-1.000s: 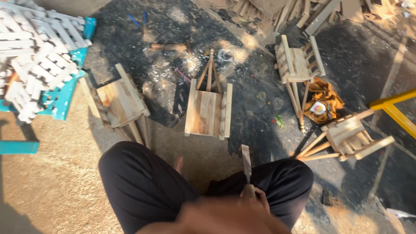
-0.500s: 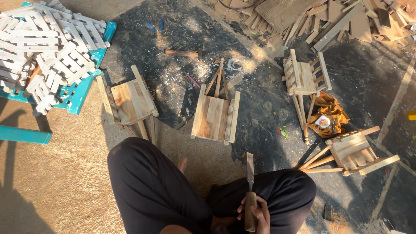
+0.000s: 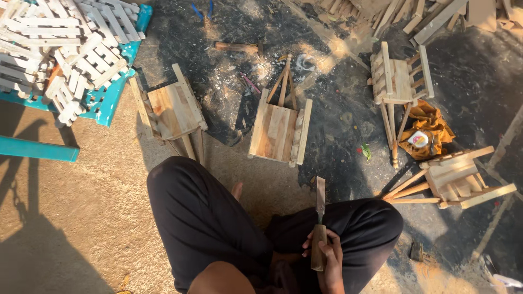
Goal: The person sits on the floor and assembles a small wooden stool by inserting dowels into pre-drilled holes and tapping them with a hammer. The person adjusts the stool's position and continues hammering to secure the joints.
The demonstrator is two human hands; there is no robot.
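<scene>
The head camera looks down at a person sitting cross-legged on the ground in black trousers.

The right hand [image 3: 327,261] is low in the picture, over the lap. Its fingers are curled tight around the wooden handle of a chisel [image 3: 319,223]. The flat metal blade points up and away from the body. The blade touches no wood right now.

The left hand cannot be seen. Only a bit of bare arm shows at the bottom edge, so I cannot tell what those fingers do.

In front of the knees lies a small wooden chair frame [image 3: 280,128], flat on its back on the dark ground. It is near the chisel but apart from it. A second small chair [image 3: 171,111] lies just to the left of it. Two more small chairs [image 3: 402,81] and [image 3: 455,179] lie to the right, well apart from the hand.

A hammer [image 3: 237,48] lies farther off on the ground. An orange cloth [image 3: 430,130] sits between the two chairs on the right. A blue crate [image 3: 117,92] at the top left holds a big pile of pale slat pieces [image 3: 60,49].

It looks like four chairs are already put together. Many slat pieces are not yet used, so a lot of work seems left.
</scene>
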